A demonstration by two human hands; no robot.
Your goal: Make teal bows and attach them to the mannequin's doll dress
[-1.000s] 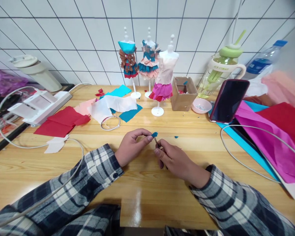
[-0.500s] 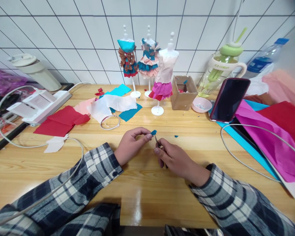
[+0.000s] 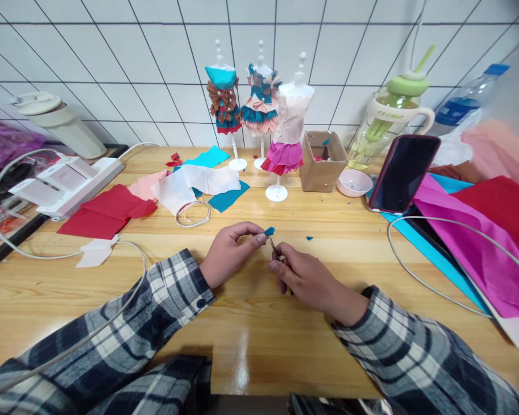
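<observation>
Along the far edge of a wooden surface (image 3: 242, 340), an open cardboard box (image 3: 319, 180) holds red and teal scraps (image 3: 320, 157), one teal bit sitting near its back rim. Just beside it, a shallow pink bowl (image 3: 353, 192) contains small, shiny pieces (image 3: 352, 185), too tiny to identify. Toward the far right corner stand a clear jug (image 3: 380, 118) with a green lid, straw and inner strainer, and a blue-capped plastic bottle (image 3: 456, 112) with a blue label. Near the far left corner, a cream tumbler (image 3: 71, 127) has its lid on, its contents hidden.

About midway between the near and far edges, a person in plaid sleeves holds a small teal piece (image 3: 269, 231) above the surface. The piece is crumpled and ragged at its free end, its lower part covered by the fingers. The left hand (image 3: 233, 253) pinches it between thumb and forefinger; the right hand (image 3: 305, 279) grips a slim metal tool (image 3: 274, 248) (tweezers or fine scissors, it is hard to say), its tip close to the piece, though contact cannot be made out.
</observation>
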